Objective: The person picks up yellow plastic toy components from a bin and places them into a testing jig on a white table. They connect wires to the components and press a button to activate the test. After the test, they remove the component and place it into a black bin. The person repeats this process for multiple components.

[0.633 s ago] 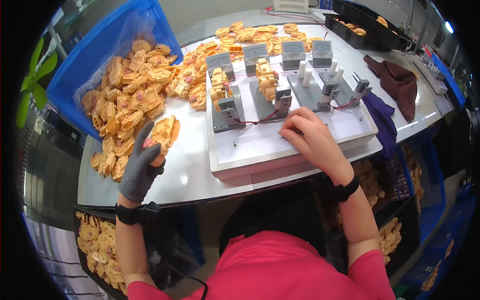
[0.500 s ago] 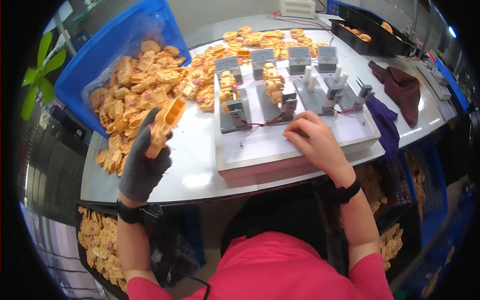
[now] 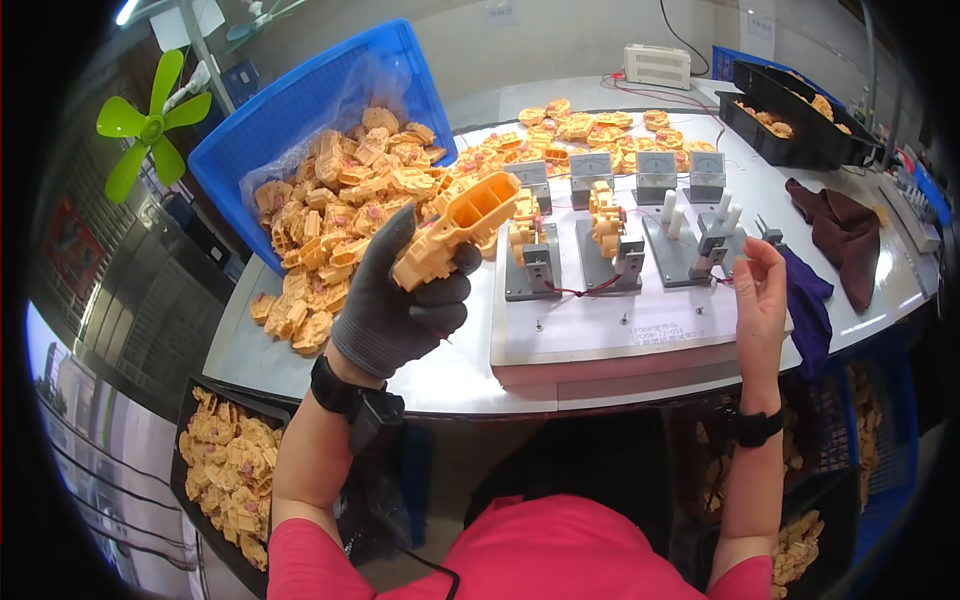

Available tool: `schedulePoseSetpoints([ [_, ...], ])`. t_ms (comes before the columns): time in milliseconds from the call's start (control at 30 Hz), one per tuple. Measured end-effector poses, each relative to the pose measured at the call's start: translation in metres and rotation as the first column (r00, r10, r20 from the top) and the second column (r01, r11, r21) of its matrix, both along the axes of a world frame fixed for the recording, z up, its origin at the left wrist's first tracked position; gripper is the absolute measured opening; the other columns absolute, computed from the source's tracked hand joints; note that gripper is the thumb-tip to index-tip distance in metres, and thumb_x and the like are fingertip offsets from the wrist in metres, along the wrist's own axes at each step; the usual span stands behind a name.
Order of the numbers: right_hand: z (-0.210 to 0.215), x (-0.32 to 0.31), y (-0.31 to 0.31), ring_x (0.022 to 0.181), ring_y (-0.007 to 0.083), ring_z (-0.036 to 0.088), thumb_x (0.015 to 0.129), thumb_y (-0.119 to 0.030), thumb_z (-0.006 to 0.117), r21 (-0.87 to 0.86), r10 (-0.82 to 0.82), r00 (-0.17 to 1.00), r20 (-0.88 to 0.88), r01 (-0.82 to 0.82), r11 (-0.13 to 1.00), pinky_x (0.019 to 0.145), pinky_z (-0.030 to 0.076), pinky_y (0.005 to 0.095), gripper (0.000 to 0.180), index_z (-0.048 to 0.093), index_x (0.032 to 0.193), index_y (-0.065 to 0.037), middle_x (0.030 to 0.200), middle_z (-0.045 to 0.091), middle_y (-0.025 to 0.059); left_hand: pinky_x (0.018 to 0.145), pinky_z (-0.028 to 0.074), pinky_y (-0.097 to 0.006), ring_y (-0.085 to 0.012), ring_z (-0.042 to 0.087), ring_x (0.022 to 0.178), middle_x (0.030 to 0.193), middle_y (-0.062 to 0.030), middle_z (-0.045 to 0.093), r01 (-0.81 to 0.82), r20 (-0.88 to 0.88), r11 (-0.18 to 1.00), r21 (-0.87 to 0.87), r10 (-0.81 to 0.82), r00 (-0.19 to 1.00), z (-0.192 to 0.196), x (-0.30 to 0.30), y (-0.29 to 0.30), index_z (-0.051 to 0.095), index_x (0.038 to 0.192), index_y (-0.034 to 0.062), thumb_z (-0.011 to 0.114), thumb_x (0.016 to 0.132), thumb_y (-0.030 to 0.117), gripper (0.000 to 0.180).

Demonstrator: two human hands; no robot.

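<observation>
Raised since before, gloved left hand (image 3: 400, 300) grips orange plastic part (image 3: 458, 228) above its fingers.

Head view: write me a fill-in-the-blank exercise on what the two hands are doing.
1. The left hand wears a ____ glove.
2. It holds up one yellow plastic part in front of the ____ crate of like parts.
3. The right hand is ____ and holds nothing.
4. It hovers beside the white test board, near a purple ____.

Missing words: grey; blue; bare; cloth
</observation>
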State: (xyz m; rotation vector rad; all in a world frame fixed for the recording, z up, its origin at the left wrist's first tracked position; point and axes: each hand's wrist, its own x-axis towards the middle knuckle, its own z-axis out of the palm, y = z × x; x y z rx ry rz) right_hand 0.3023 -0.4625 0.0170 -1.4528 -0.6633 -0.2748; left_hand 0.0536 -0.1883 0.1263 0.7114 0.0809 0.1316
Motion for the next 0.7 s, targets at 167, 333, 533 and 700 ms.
schedulePoseSetpoints([
  [167, -0.014, 0.010, 0.006, 0.097, 0.0118, 0.055, 0.099, -0.022, 0.063, -0.044, 0.108, 0.994, -0.013, -0.108, 0.993, 0.087, 0.044, 0.0264, 0.034, 0.056, 0.127, -0.005, 0.110, 0.060, 0.0054, 0.051, 0.039, -0.019, -0.0048, 0.048, 0.060, 0.098, -0.0077, 0.059, 0.041, 0.004, 0.994, 0.100, -0.041, 0.999, 0.004, 0.010, -0.008, 0.049, 0.129, 0.0005, 0.055, 0.099, 0.048, 0.057],
  [333, -0.014, 0.009, 0.007, 0.096, 0.0113, 0.056, 0.098, -0.020, 0.064, -0.009, 0.159, 0.986, -0.054, -0.160, 0.987, 0.085, 0.045, 0.0262, 0.033, 0.057, 0.127, -0.007, 0.109, 0.060, 0.0049, 0.053, 0.040, -0.021, -0.0072, 0.048, 0.061, 0.100, -0.0088, 0.059, 0.039, -0.017, 0.988, 0.150, -0.037, 0.999, 0.008, 0.018, -0.015, 0.048, 0.132, 0.0038, 0.050, 0.099, 0.047, 0.055],
  [533, -0.013, 0.007, 0.005, 0.089, 0.0111, 0.058, 0.097, -0.019, 0.064, -0.019, 0.151, 0.988, -0.037, -0.152, 0.988, 0.082, 0.047, 0.0271, 0.032, 0.057, 0.127, -0.007, 0.103, 0.060, 0.0030, 0.046, 0.037, -0.023, -0.0094, 0.044, 0.052, 0.100, -0.0116, 0.059, 0.074, -0.075, 0.996, 0.047, -0.070, 0.995, 0.016, 0.038, -0.026, 0.049, 0.130, 0.0083, 0.043, 0.097, 0.052, 0.055],
  [700, -0.009, 0.006, 0.003, 0.091, 0.0119, 0.059, 0.097, -0.019, 0.065, -0.010, 0.196, 0.979, -0.062, -0.197, 0.980, 0.082, 0.047, 0.0270, 0.032, 0.058, 0.126, -0.009, 0.101, 0.059, 0.0032, 0.046, 0.037, -0.023, -0.0087, 0.043, 0.052, 0.100, -0.0117, 0.059, 0.056, -0.068, 0.998, -0.014, -0.057, 0.996, 0.016, 0.051, -0.039, 0.048, 0.132, 0.0088, 0.040, 0.098, 0.053, 0.056],
])
